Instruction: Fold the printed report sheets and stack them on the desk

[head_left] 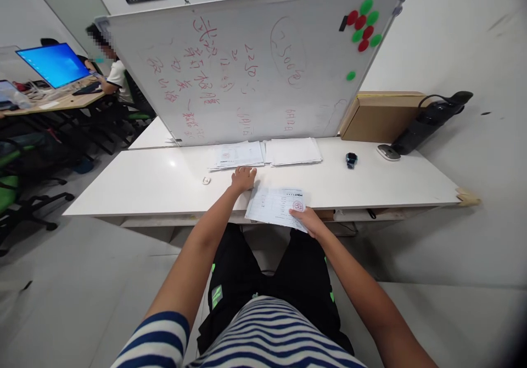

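Note:
A printed paper form (274, 205) with a red round stamp is in my right hand (310, 221), whose thumb lies on top near the stamp. The form is tilted over the front edge of the white desk (185, 187). My left hand (244, 178) is stretched forward above the desk with its fingers apart and nothing visible in it. Just beyond it lies a stack of stamped papers (239, 154). To the right of that stack rests another stack of blank-looking white sheets (293, 151). A small white ring-like object (206, 180) sits left of my left hand.
A whiteboard (255, 82) with red writing and magnets stands along the desk's back. At the right are a watch (351, 160), a computer mouse (388, 152), a black bottle (428, 121) and a cardboard box (379, 118). A person (117, 79) sits by a monitor (53, 65) at far left.

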